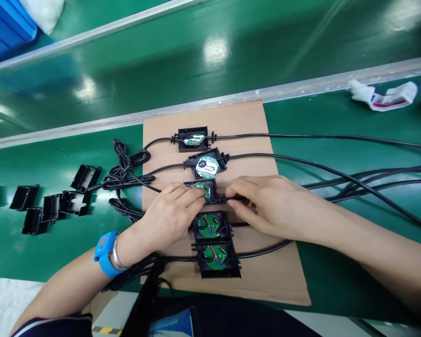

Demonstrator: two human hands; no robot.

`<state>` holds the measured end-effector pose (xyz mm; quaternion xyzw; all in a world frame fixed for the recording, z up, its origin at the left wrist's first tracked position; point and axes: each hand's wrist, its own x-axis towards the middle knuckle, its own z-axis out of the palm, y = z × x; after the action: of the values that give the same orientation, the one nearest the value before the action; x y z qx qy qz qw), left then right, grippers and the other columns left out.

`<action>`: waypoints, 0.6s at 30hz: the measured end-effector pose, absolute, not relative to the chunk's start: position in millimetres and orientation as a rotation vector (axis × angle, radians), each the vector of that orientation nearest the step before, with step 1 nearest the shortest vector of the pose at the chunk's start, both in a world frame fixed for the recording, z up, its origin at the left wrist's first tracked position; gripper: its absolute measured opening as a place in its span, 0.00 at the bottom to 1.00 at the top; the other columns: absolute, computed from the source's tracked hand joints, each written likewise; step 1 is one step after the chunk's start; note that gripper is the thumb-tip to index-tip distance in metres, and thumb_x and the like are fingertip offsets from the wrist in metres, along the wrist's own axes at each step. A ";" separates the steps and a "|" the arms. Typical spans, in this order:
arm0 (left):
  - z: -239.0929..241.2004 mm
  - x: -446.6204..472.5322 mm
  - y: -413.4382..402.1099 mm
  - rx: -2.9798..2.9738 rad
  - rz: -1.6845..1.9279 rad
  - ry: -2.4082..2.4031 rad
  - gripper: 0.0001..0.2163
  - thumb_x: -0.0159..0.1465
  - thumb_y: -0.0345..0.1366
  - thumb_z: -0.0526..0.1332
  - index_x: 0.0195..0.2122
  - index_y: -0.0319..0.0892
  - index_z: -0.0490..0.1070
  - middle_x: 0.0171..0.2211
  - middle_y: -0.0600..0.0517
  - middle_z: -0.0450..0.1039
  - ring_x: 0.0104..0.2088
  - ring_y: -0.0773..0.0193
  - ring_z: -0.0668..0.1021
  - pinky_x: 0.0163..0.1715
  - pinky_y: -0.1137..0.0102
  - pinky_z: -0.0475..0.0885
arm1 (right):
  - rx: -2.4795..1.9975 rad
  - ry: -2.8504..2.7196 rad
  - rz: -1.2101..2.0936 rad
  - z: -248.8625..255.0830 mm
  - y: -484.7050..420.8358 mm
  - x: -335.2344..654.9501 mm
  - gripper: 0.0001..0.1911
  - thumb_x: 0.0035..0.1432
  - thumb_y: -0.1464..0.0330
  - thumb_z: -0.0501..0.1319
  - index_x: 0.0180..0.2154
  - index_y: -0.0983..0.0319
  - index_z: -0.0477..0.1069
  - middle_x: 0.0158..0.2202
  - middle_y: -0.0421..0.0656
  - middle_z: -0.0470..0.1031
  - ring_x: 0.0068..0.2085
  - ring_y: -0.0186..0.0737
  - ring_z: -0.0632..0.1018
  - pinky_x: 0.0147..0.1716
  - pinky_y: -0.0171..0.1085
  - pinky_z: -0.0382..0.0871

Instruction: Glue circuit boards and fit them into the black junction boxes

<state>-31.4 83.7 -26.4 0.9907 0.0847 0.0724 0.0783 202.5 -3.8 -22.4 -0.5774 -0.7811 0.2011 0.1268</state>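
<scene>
In the middle of the row is a black plastic box (213, 184) with a green circuit board (202, 188) inside, partly covered by my left hand (173, 210). That hand's fingers are bent together on the box's left side. My right hand (263, 201) pinches the black cable (226, 199) where it enters the box at the right. Beyond them sit two boxes whose boards show white patches: a far one (192, 148) and a nearer, tilted one (222, 158). Towards me, two more boxes hold boards (212, 225) (215, 256) with red, blue and yellow wires.
Brown cardboard (270, 281) lies under the boxes on the green table (21, 255). Bundled black cables (124, 161) lie at the left, near several loose black housings (86, 178). Long cables (323, 137) run off to the right. A crumpled white wrapper (384, 96) lies at the back right.
</scene>
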 end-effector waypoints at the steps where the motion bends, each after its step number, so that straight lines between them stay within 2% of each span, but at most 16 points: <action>1: -27.8 -32.7 83.6 2.953 0.227 0.257 0.14 0.66 0.24 0.53 0.50 0.35 0.73 0.53 0.47 0.76 0.47 0.59 0.76 0.52 0.63 0.71 | -1.671 -2.279 0.641 -20.5 -3.1 203.7 0.10 0.64 0.69 0.50 0.35 0.62 0.69 0.29 0.44 0.75 0.28 0.40 0.76 0.28 0.37 0.64; 4: -28.7 -35.1 82.4 2.928 0.267 0.245 0.15 0.66 0.23 0.53 0.50 0.34 0.73 0.53 0.47 0.76 0.47 0.60 0.77 0.51 0.63 0.71 | -1.588 -2.246 0.889 -18.9 -0.9 204.9 0.13 0.66 0.69 0.51 0.30 0.61 0.68 0.25 0.40 0.73 0.26 0.37 0.73 0.27 0.36 0.63; 6: -27.4 -35.1 82.0 2.920 0.277 0.247 0.14 0.66 0.23 0.53 0.49 0.35 0.74 0.52 0.47 0.77 0.45 0.60 0.77 0.49 0.64 0.71 | -1.499 -2.178 0.913 -23.0 -0.9 202.9 0.10 0.65 0.70 0.53 0.30 0.61 0.68 0.24 0.38 0.71 0.25 0.34 0.71 0.26 0.34 0.62; 9: -25.4 -33.8 82.7 2.916 0.279 0.249 0.13 0.67 0.24 0.52 0.48 0.35 0.74 0.51 0.47 0.78 0.44 0.61 0.78 0.48 0.64 0.71 | -1.396 -2.104 0.590 -35.8 -2.2 197.1 0.07 0.66 0.73 0.54 0.35 0.63 0.69 0.29 0.42 0.73 0.29 0.35 0.74 0.31 0.33 0.68; 12: -24.2 -32.5 82.8 2.912 0.281 0.247 0.12 0.67 0.24 0.51 0.45 0.34 0.74 0.49 0.46 0.78 0.44 0.60 0.78 0.48 0.65 0.71 | -1.350 -2.146 0.266 -48.5 -1.6 194.0 0.08 0.66 0.75 0.54 0.34 0.63 0.69 0.30 0.45 0.73 0.34 0.37 0.74 0.35 0.35 0.70; 15: -22.7 -31.0 81.1 2.906 0.225 0.276 0.12 0.68 0.24 0.49 0.44 0.35 0.72 0.46 0.46 0.78 0.40 0.60 0.77 0.46 0.65 0.71 | -1.375 -2.248 0.205 -54.8 -0.4 195.2 0.12 0.66 0.75 0.53 0.29 0.62 0.66 0.28 0.43 0.69 0.32 0.37 0.71 0.33 0.35 0.68; 18: -21.2 -29.6 79.0 2.914 0.160 0.307 0.13 0.68 0.24 0.48 0.49 0.35 0.69 0.41 0.47 0.77 0.37 0.61 0.76 0.43 0.65 0.71 | -1.339 -2.299 0.106 -56.7 -1.7 195.4 0.14 0.66 0.75 0.53 0.27 0.61 0.65 0.26 0.41 0.66 0.29 0.35 0.67 0.29 0.34 0.64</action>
<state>-29.6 79.0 -21.2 0.9877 0.1041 0.0544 0.1036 195.4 -1.7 -56.7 -0.4886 -0.8388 0.0388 0.2369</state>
